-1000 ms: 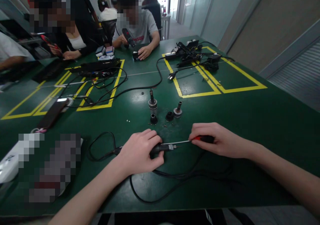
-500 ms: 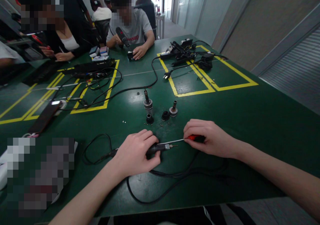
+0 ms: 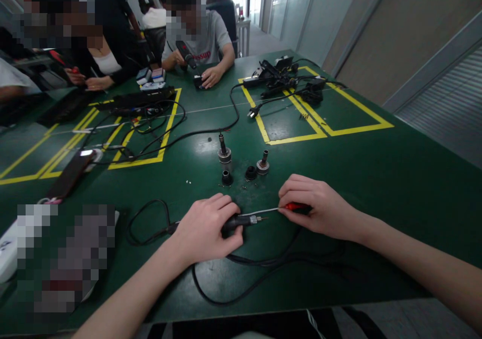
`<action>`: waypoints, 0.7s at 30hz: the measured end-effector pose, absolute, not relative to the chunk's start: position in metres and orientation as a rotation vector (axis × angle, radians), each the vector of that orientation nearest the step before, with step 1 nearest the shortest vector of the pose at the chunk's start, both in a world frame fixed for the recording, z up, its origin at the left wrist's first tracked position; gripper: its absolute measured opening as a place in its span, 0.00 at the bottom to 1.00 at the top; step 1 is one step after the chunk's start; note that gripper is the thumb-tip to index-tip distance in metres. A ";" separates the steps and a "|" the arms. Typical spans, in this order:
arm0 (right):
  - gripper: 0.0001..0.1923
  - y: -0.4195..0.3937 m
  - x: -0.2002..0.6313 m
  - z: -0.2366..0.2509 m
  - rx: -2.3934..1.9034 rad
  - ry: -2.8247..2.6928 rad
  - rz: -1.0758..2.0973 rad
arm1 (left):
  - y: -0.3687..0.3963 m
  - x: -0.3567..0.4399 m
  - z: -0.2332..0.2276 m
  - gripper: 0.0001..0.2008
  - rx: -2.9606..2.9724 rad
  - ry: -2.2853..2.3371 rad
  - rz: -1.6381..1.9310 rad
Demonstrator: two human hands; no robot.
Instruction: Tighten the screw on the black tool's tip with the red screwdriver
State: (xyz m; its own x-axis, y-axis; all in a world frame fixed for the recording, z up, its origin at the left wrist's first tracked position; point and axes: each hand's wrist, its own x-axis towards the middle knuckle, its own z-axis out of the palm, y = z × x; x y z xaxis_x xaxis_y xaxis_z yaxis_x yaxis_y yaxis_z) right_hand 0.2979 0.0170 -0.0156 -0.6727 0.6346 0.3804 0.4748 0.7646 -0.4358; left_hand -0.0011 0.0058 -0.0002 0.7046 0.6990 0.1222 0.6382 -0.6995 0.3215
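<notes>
My left hand is closed around a black cylindrical corded tool lying low over the table. A silver collar and a thin metal tip point right from it. My right hand pinches a screwdriver with a red and black handle. Its thin shaft runs left to the tool's body, where my left fingers hide the end. Beyond my hands stand a metal part with an upright shaft, a shorter shafted part and two black caps, one of them a ring-like cap.
Tiny screws lie around the caps. Black cables loop in front of my hands. A phone and a white power strip are at left. Tangled cords lie at the back. Across the table, a person holds a drill-like tool.
The view has shifted slightly. My hands hold the same tool and screwdriver in nearly the same pose.
</notes>
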 end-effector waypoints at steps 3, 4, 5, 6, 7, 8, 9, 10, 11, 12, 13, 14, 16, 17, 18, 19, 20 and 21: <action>0.08 0.016 0.298 -0.017 -0.834 -2.451 0.415 | 0.005 -0.001 -0.001 0.06 2.663 1.062 0.354; 0.08 0.016 0.298 -0.018 -0.839 -2.446 0.414 | 0.005 -0.001 -0.001 0.06 2.664 1.063 0.353; 0.08 0.015 0.298 -0.018 -0.844 -2.438 0.412 | 0.005 -0.001 -0.001 0.06 2.663 1.065 0.349; 0.08 0.015 0.298 -0.018 -0.848 -2.430 0.411 | 0.004 -0.001 -0.001 0.05 2.661 1.067 0.345; 0.09 0.015 0.297 -0.018 -0.853 -2.426 0.411 | 0.004 -0.001 -0.001 0.05 2.659 1.067 0.341; 0.09 0.015 0.297 -0.019 -0.854 -2.425 0.408 | 0.004 -0.001 -0.001 0.05 2.657 1.067 0.334; 0.09 0.014 0.297 -0.018 -0.854 -2.427 0.402 | 0.004 -0.001 -0.001 0.05 2.654 1.067 0.330; 0.09 0.014 0.297 -0.018 -0.854 -2.435 0.393 | 0.004 -0.001 0.000 0.05 2.652 1.070 0.327; 0.09 0.014 0.296 -0.018 -0.854 -2.445 0.385 | 0.005 -0.001 0.000 0.04 2.650 1.075 0.322; 0.09 0.013 0.296 -0.018 -0.858 -2.446 0.374 | 0.005 -0.001 0.000 0.04 2.648 1.081 0.315; 0.09 0.013 0.295 -0.018 -0.863 -2.445 0.370 | 0.005 -0.001 0.000 0.04 2.645 1.085 0.308; 0.09 0.013 0.295 -0.018 -0.871 -2.443 0.373 | 0.005 -0.001 0.000 0.04 2.642 1.089 0.303; 0.10 0.012 0.294 -0.018 -0.895 -2.431 0.388 | 0.005 0.000 0.000 0.04 2.639 1.089 0.297; 0.10 0.012 0.293 -0.018 -0.909 -2.422 0.389 | 0.005 0.000 0.000 0.04 2.640 1.088 0.299; 0.10 0.011 0.293 -0.019 -0.924 -2.415 0.383 | 0.005 0.000 0.000 0.04 2.643 1.087 0.305; 0.10 0.011 0.292 -0.020 -0.939 -2.412 0.375 | 0.005 -0.001 0.000 0.04 2.646 1.085 0.309; 0.11 0.010 0.292 -0.020 -0.953 -2.413 0.369 | 0.005 -0.001 0.000 0.04 2.649 1.082 0.315; 0.11 0.010 0.292 -0.022 -0.962 -2.417 0.366 | 0.005 -0.001 0.000 0.05 2.651 1.077 0.321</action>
State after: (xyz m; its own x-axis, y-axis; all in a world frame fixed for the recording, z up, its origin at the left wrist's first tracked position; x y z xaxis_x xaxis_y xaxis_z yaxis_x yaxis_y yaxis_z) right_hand 0.2916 0.0098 -0.0216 -0.6197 0.6988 0.3573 0.5617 0.7128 -0.4200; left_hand -0.0011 0.0050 -0.0003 0.7005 0.7059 0.1050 0.6482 -0.6909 0.3202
